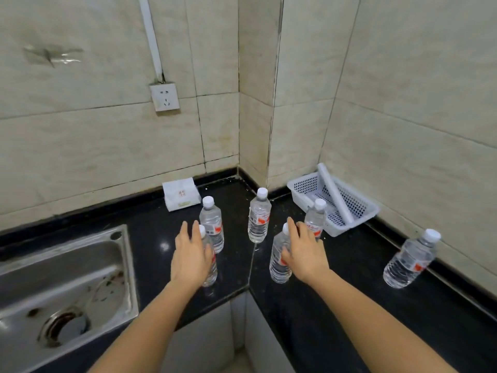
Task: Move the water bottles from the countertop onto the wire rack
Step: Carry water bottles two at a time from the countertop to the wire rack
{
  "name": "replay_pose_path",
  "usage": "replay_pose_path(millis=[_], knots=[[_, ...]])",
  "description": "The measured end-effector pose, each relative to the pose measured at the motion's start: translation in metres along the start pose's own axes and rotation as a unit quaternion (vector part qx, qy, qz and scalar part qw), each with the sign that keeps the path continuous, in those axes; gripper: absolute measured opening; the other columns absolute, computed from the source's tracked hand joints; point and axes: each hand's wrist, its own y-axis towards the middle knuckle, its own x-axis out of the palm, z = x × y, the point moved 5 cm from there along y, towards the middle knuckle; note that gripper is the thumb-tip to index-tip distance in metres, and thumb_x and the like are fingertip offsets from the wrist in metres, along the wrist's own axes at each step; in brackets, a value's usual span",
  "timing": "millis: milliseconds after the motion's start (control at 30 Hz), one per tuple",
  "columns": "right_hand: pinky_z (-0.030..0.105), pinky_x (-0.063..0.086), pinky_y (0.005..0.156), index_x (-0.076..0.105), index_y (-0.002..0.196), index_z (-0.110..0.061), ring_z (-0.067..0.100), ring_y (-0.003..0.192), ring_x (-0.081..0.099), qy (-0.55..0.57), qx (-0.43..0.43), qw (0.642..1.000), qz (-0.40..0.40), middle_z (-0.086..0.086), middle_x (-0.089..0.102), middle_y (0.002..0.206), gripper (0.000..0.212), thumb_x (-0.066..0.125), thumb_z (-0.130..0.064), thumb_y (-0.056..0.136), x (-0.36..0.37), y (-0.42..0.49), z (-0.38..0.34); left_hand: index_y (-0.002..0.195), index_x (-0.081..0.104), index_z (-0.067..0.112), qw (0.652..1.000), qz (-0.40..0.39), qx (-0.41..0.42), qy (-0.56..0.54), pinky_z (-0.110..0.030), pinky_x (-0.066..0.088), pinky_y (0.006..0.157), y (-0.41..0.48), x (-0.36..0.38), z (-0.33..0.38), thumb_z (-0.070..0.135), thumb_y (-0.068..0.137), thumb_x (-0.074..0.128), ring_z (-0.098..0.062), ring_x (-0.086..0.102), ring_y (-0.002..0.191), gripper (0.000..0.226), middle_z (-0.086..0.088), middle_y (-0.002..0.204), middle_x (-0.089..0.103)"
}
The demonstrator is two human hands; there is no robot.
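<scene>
Six water bottles stand upright on the black corner surface [349,278]. Two sit nearest the edge: the near left bottle [211,267] and the near right bottle [278,262]. Behind them stand the back left bottle [213,224], the middle bottle [258,215] and the back right bottle [315,219], which is just beside a white plastic basket [360,208]. A white roll [334,193] lies tilted across that basket. The far right bottle [411,259] stands well apart from the others, close to the tiled wall. A white wrapped packet [181,193] rests against the wall behind the group, a steel sink [67,286] lies to the left, and a wall socket [164,96] sits above.

Much of the near left bottle is hidden behind the left hand [191,257], and the near right bottle's cap is partly covered by the right hand [304,251]. The wire rack does not show.

Both hands are spread, fingers extended. The left hand overlaps its bottle; whether it touches I cannot tell. The right thumb appears to rest against the near right bottle, with no closed grip.
</scene>
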Motion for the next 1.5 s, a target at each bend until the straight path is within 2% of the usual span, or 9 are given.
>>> replay_pose_path(millis=[233,433,633,833,933,1033,1100,1200,1500], knots=[[0.04,0.037,0.105,0.011,0.153,-0.015,0.024,0.132,0.039,-0.075,-0.023,0.997,0.002,0.005,0.039,0.143,0.061,0.041,-0.026,0.101,0.011,0.025,0.002,0.141,0.034,0.017,0.998,-0.045,0.045,-0.014,-0.039,0.051,0.085,0.042,0.013,-0.015,0.03,0.098,0.039,-0.023,0.055,0.108,0.044,-0.008,0.129,0.048],[0.037,0.039,0.101,0.024,0.149,-0.015,0.026,0.126,0.045,-0.048,-0.019,0.998,0.019,0.009,0.048,0.135,0.058,0.05,-0.02,0.098,0.013,0.021,0.004,0.144,0.026,0.016,0.992,-0.074,0.098,0.023,-0.034,0.051,0.085,0.04,0.017,-0.017,0.026,0.097,0.043,-0.022,0.053,0.106,0.05,-0.011,0.121,0.049],[0.036,0.043,0.097,0.045,0.135,-0.013,0.025,0.118,0.048,0.008,-0.01,1.0,0.027,0.008,0.053,0.128,0.04,0.049,-0.028,0.098,0.009,0.002,-0.001,0.129,0.046,0.016,0.987,-0.079,0.14,0.009,-0.03,0.047,0.073,0.041,0.01,-0.013,0.029,0.093,0.051,-0.02,0.054,0.087,0.038,-0.005,0.099,0.048],[0.036,0.049,0.086,0.056,0.116,-0.016,0.022,0.104,0.056,0.086,0.087,0.992,0.036,0.006,0.061,0.113,0.031,0.061,-0.033,0.091,0.005,-0.038,0.014,0.125,0.054,0.018,0.967,-0.106,0.23,0.003,-0.036,0.049,0.079,0.021,0.013,0.017,0.034,0.09,0.055,-0.024,0.058,0.099,0.038,-0.005,0.11,0.057],[0.039,0.052,0.079,0.059,0.104,-0.014,0.023,0.094,0.061,0.188,0.183,0.964,0.04,0.007,0.065,0.104,0.027,0.066,-0.031,0.086,-0.005,-0.064,0.041,0.12,0.055,0.021,0.957,-0.12,0.264,-0.025,-0.029,0.047,0.071,0.001,0.013,0.04,0.034,0.09,0.055,-0.016,0.057,0.09,0.033,-0.001,0.101,0.056],[0.037,0.053,0.074,0.062,0.098,-0.014,0.022,0.088,0.063,0.23,0.227,0.946,0.036,0.004,0.067,0.096,0.025,0.07,-0.029,0.081,-0.021,-0.1,0.067,0.101,0.059,0.025,0.938,-0.136,0.311,-0.074,-0.022,0.035,0.058,-0.031,0.013,0.077,0.034,0.088,0.057,-0.01,0.051,0.073,0.017,0.005,0.081,0.048],[0.035,0.053,0.071,0.065,0.096,-0.016,0.019,0.086,0.063,0.245,0.239,0.939,0.038,0.0,0.066,0.091,0.024,0.073,-0.029,0.077,-0.034,-0.136,0.081,0.098,0.059,0.029,0.919,-0.161,0.343,-0.108,-0.028,0.042,0.062,-0.059,0.02,0.109,0.036,0.085,0.059,-0.012,0.052,0.073,0.014,0.005,0.077,0.048],[0.035,0.054,0.07,0.068,0.091,-0.016,0.017,0.084,0.064,0.249,0.275,0.927,0.053,-0.001,0.067,0.087,0.023,0.076,-0.029,0.073,-0.057,-0.203,0.113,0.106,0.062,0.031,0.887,-0.197,0.391,-0.149,-0.037,0.047,0.069,-0.114,0.032,0.164,0.04,0.082,0.062,-0.014,0.054,0.074,0.026,0.003,0.078,0.05],[0.022,0.047,0.059,0.072,0.089,-0.015,0.01,0.075,0.061,0.231,0.388,0.872,0.186,-0.002,0.068,0.083,0.022,0.077,-0.028,0.072,-0.142,-0.451,0.219,0.12,0.06,0.028,0.771,-0.263,0.534,-0.226,-0.025,0.038,0.067,-0.33,0.049,0.336,0.033,0.083,0.066,-0.011,0.051,0.073,0.038,0.007,0.078,0.048]])
